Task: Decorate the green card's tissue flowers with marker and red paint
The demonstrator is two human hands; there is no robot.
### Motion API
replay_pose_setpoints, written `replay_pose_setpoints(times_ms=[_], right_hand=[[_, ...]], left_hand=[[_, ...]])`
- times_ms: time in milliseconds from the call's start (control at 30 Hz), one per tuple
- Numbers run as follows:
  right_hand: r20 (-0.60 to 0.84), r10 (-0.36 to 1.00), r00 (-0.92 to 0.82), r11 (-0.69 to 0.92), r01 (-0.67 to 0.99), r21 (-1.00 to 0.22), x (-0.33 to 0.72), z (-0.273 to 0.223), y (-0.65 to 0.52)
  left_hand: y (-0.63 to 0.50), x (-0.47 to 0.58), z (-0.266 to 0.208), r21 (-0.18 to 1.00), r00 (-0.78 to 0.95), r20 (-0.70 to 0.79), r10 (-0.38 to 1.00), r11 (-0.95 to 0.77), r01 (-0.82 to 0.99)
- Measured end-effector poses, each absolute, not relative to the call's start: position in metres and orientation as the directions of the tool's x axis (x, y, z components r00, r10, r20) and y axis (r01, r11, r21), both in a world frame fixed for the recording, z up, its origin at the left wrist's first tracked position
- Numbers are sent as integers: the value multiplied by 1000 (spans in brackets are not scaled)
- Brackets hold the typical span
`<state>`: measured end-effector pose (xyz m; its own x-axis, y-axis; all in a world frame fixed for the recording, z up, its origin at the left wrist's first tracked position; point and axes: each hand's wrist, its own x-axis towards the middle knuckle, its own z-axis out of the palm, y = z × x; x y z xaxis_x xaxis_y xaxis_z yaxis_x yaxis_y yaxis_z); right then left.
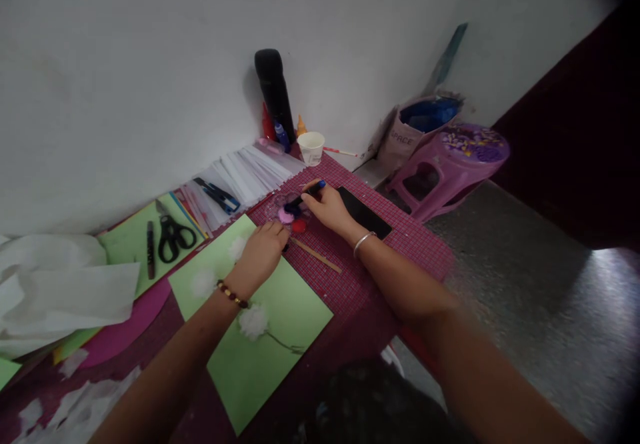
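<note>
My right hand (327,207) is closed round a dark marker-like pen (309,195) with a blue end. The pen slants down to a clear, scalloped paint palette (273,205) holding pink, red and dark patches of paint. Beside the palette, my left hand (265,247) lies over the top of a light green sheet of paper (280,364), fingers bent together. A small black piece shows at its fingertips, too little to name. Fluffy white tufts (254,322) sit on the sheet, one with a thin drawn stem. Just right of the left hand lies a flat wooden stick (317,256).
A black phone (365,213) lies right of my right hand. Behind stand a paper cup (311,148), paint bottles (281,135) and a black flask (274,87). Scissors (175,236), a cutter knife (217,195) and white tissue (60,291) lie left. A pink stool (440,171) stands beyond the table.
</note>
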<state>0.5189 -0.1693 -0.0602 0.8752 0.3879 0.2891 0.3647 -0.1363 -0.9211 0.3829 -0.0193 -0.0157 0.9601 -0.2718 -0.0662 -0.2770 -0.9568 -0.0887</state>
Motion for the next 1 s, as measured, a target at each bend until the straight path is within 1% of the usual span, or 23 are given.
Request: replay_pose_setpoints(times_ms=[100,233,433,600,700,767,833,900,1000], right_hand=[[290,375,880,-115,355,-928,519,-61,-168],[297,390,872,-101,361,-927,521,-64,-166],[301,387,872,-205,400,-894,522,-58,-170],[302,362,882,-287,414,-864,518,-47,-177],[297,320,900,-284,390,-876,518,-43,-180],[285,271,919,-207,345,-916,520,-42,-181],[223,228,948,-69,244,-967,522,-42,-182],[104,214,971,85,87,-993,523,-41,-181],[-97,261,960,255,-165,-953,518,-39,-180]], left_hand=[[-19,384,-18,-75,957,-80,-279,-956,-285],[-16,388,-21,-57,954,-84,-287,-955,-292],[-13,390,-24,-46,956,-54,-289,-956,-291],[-12,390,-26,-29,966,-39,-257,-966,-258],[-9,393,-27,-31,969,-43,-242,-969,-244],[-8,394,-25,-39,971,-46,-235,-971,-236],[-8,390,-19,-48,973,-42,-227,-972,-229],[-12,378,-9,-54,975,-25,-222,-973,-223],[-26,337,9,-31,973,-11,-232,-972,-232]])
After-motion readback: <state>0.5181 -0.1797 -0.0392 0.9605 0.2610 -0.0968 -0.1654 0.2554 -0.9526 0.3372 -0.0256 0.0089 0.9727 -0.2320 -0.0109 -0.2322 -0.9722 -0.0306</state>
